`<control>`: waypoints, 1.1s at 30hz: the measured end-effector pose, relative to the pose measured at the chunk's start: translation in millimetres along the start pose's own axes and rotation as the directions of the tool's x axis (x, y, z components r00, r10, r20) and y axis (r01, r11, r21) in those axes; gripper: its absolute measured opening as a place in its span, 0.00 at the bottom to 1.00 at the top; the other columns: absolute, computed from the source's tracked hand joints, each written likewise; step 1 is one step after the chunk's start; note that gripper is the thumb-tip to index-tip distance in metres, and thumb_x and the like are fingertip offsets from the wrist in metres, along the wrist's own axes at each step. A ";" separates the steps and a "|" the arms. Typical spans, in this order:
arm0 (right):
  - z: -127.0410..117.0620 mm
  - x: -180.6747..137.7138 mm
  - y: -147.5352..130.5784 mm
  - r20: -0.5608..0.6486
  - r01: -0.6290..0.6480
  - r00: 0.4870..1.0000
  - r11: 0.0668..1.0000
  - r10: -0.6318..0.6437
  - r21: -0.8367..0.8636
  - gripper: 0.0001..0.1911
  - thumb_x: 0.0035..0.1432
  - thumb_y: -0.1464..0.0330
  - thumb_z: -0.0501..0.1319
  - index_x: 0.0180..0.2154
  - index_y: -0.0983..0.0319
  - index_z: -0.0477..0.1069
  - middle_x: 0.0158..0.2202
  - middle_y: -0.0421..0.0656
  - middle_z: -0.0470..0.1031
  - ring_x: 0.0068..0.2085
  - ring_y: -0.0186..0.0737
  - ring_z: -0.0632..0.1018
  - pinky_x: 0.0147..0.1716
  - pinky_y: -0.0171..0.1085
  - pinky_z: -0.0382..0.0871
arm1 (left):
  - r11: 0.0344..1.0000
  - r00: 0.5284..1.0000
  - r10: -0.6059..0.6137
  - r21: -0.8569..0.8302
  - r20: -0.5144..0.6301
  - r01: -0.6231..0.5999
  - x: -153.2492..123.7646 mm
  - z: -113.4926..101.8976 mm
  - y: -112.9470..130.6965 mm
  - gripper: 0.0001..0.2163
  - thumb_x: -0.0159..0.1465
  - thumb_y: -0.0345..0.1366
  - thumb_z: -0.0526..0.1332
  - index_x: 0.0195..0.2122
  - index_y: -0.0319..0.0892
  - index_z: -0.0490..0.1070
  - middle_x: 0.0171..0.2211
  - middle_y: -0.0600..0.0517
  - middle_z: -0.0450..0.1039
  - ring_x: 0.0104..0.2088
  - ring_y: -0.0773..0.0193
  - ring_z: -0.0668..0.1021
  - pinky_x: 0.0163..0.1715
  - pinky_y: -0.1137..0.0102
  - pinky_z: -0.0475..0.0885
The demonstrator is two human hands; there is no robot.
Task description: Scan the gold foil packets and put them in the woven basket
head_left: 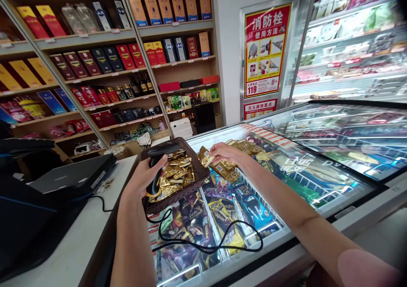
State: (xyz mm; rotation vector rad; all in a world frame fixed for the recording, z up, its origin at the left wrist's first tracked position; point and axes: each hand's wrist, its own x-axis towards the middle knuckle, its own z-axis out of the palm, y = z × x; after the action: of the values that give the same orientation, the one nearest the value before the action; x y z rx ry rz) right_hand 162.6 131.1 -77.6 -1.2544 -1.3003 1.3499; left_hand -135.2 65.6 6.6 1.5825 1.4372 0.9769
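Note:
My left hand point(143, 174) is wrapped round the handle of a black barcode scanner point(155, 170), its head over a dark brown woven basket point(201, 171). Small gold foil packets point(178, 174) lie heaped in the basket. Just off the basket's right rim, the fingers of my right hand point(224, 152) pinch a gold packet point(204, 156). Beneath and beyond that hand, more gold packets point(244, 146) are spread on the glass lid of a chest freezer point(263, 253). The scanner's black cable point(206, 248) loops across the glass.
Packaged frozen goods point(251, 204) show through the freezer glass. To the left is a white counter point(117, 193) with a dark machine point(73, 172). Shelves of boxed bottles point(159, 7) line the back wall, beside a red fire-hydrant poster point(267, 51). A lit display fridge point(346, 37) stands at right.

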 end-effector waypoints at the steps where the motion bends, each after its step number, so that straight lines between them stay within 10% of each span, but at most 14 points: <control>1: -10.5 -0.9 0.3 0.001 0.006 1.000 1.000 -0.006 0.019 0.08 0.54 0.76 0.69 0.29 0.65 0.70 0.23 0.40 0.74 0.26 0.36 0.80 0.32 0.35 0.81 | 1.000 1.000 -0.009 0.002 0.011 0.009 0.1 3.5 1.2 0.30 0.45 0.63 0.70 0.35 0.40 0.72 0.26 0.52 0.73 0.24 0.64 0.73 0.23 0.71 0.64; 12: -63.4 5.8 9.8 0.023 0.066 0.998 0.998 -0.066 0.001 0.08 0.50 0.77 0.69 0.29 0.64 0.71 0.24 0.39 0.72 0.29 0.36 0.77 0.32 0.35 0.79 | 0.994 0.994 -0.019 0.105 0.108 0.007 6.9 39.5 4.9 0.30 0.45 0.63 0.70 0.35 0.40 0.74 0.33 0.49 0.77 0.27 0.63 0.75 0.24 0.71 0.67; 33: -69.9 5.9 12.9 0.003 0.115 0.993 0.993 -0.115 -0.023 0.18 0.44 0.79 0.64 0.39 0.60 0.71 0.34 0.43 0.77 0.37 0.40 0.80 0.36 0.33 0.76 | 0.936 0.979 0.120 0.310 0.164 -0.167 2.9 85.8 4.3 0.28 0.52 0.65 0.63 0.30 0.41 0.73 0.23 0.49 0.75 0.27 0.56 0.78 0.26 0.68 0.67</control>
State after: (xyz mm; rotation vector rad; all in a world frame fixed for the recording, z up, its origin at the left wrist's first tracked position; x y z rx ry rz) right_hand 231.8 145.0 -87.6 -1.1757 -1.3721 1.2582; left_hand -55.0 64.3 -24.4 1.9783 1.4504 0.7146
